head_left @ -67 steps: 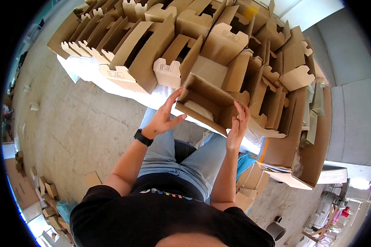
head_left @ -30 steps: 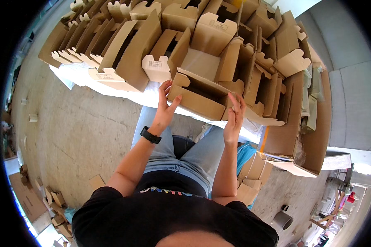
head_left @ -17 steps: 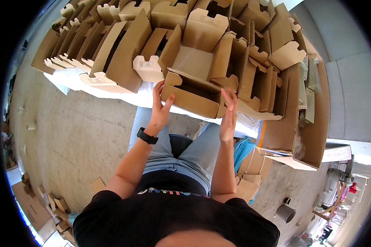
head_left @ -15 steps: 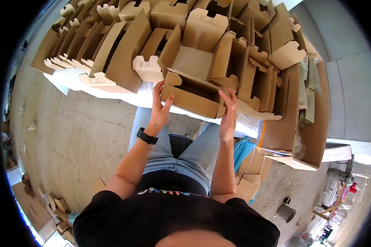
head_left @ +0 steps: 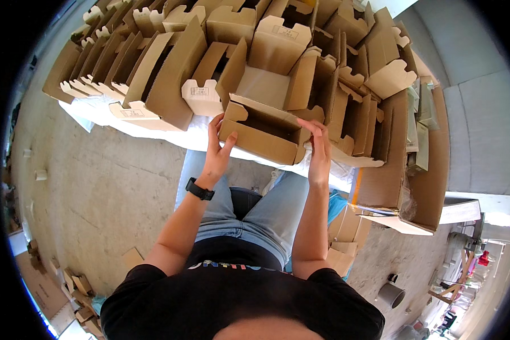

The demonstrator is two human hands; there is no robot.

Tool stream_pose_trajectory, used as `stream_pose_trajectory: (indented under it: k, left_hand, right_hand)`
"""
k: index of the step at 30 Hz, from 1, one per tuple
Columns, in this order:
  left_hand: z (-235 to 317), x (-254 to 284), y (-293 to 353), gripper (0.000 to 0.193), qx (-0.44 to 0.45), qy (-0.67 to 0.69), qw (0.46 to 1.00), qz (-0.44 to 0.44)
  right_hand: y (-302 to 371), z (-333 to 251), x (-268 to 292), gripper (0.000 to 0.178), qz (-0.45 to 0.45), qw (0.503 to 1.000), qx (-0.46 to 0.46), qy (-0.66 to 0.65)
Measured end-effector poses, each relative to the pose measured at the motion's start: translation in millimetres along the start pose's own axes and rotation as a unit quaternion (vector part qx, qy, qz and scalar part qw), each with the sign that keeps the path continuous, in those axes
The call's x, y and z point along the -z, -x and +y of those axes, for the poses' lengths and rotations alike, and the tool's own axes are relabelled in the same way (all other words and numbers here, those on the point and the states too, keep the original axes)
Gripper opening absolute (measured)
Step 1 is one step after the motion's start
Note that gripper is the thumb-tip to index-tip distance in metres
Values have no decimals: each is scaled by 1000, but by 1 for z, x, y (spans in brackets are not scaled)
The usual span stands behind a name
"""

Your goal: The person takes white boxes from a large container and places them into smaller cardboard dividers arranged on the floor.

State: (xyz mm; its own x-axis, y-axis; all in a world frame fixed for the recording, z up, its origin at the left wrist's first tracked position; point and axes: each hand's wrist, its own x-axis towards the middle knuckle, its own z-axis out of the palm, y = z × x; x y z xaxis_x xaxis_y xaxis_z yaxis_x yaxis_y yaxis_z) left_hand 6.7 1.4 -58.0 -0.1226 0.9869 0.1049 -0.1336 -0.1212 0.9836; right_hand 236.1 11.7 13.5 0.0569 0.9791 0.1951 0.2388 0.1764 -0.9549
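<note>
Concrete floor (head_left: 107, 170) is seen at nine o'clock, and at twelve a white-covered surface (head_left: 96, 111) is crowded with cardboard boxes (head_left: 173, 85). At its near edge, also toward twelve, an open carton (head_left: 259, 140) is pinched at its left end by the left hand (head_left: 216, 156); its right end is met by the right hand (head_left: 319, 153), fingers straight, grip impossible to tell. Light, fairly stiff handling is to be expected, with both ends best grasped, since thin walls may buckle

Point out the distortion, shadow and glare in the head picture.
In the head view, the rim is black and the large carton at right bends; the head view also shows shadow inside the small open box and glare toward both lower corners.
</note>
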Motion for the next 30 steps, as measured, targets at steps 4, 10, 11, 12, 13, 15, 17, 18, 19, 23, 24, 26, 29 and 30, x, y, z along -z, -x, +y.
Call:
stream_pose_trajectory:
  k: [4, 10, 11, 12, 13, 15, 17, 18, 19, 23, 24, 26, 29, 30]
  left_hand:
    - [7, -1, 1, 53, 5, -34, 999, 7]
    - [8, -1, 3, 54, 7, -42, 999, 1]
    - [7, 0, 2, 54, 3, -36, 999, 0]
    - [5, 0, 2, 53, -1, -31, 1000, -1]
    - [3, 0, 2, 53, -5, -25, 1000, -1]
    - [3, 1, 2, 53, -7, -26, 1000, 3]
    - [2, 1, 2, 54, -6, -24, 1000, 4]
    - [2, 1, 2, 54, -5, -22, 1000, 3]
    - [2, 1, 2, 54, -4, -19, 1000, 2]
    - [2, 0, 2, 54, 0, -31, 1000, 6]
    - [3, 1, 2, 53, -1, -34, 999, 4]
    - [3, 1, 2, 53, -2, -37, 999, 2]
    - [2, 1, 1, 53, -1, -33, 999, 0]
    - [2, 1, 1, 53, 0, -31, 1000, 0]
  right_hand:
    - [13, 16, -6, 40, 28, 997, -7, -74]
    - [37, 21, -18, 45, 72, 989, -9, -128]
    - [38, 24, -21, 45, 87, 984, -5, -156]
    - [38, 24, -23, 44, 101, 978, -1, -185]
    - [39, 24, -24, 43, 92, 979, 11, -182]
    - [39, 21, -26, 40, 74, 981, 34, -177]
    - [35, 25, -23, 38, 62, 986, 35, -150]
    - [32, 26, -21, 37, 57, 988, 35, -136]
    - [29, 26, -19, 36, 60, 990, 52, -119]
    - [14, 21, -7, 33, 37, 993, 111, 2]
    - [12, 17, -4, 33, 24, 991, 123, 47]
    - [10, 7, -2, 34, 6, 993, 110, 49]
    - [7, 3, -1, 37, -24, 993, 110, 40]
    - [7, 3, -1, 39, -34, 993, 112, 35]
